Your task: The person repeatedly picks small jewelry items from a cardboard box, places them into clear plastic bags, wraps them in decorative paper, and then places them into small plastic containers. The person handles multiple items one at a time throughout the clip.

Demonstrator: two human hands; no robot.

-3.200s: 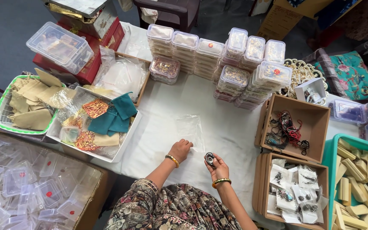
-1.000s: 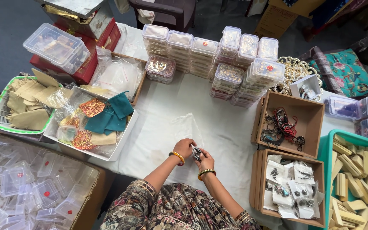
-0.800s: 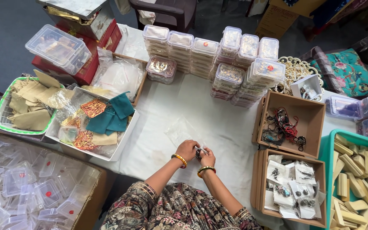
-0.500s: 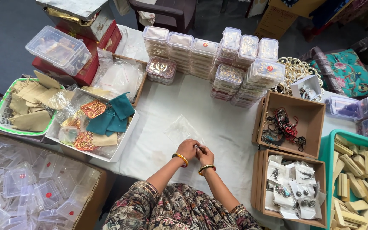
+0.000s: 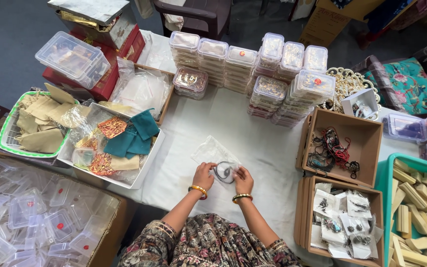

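My left hand (image 5: 204, 174) and my right hand (image 5: 243, 179) are close together over the white tablecloth (image 5: 183, 133), each with a bangle at the wrist. Between them they hold a small dark corded piece of jewellery (image 5: 224, 171) at the near edge of a clear plastic pouch (image 5: 212, 151) that lies flat on the cloth. Both hands pinch the piece; I cannot tell if it is inside the pouch.
Stacks of clear lidded boxes (image 5: 253, 62) stand at the back. A cardboard box of tangled cords (image 5: 335, 147) and one of bagged pieces (image 5: 343, 219) sit right. A white tray of fabric pouches (image 5: 110, 143) is left, a box of empty clear cases (image 5: 30, 217) lower left.
Earlier my right hand held the piece alone, apart from the left. The hands came together, and the piece is now spread between them at the pouch's edge.
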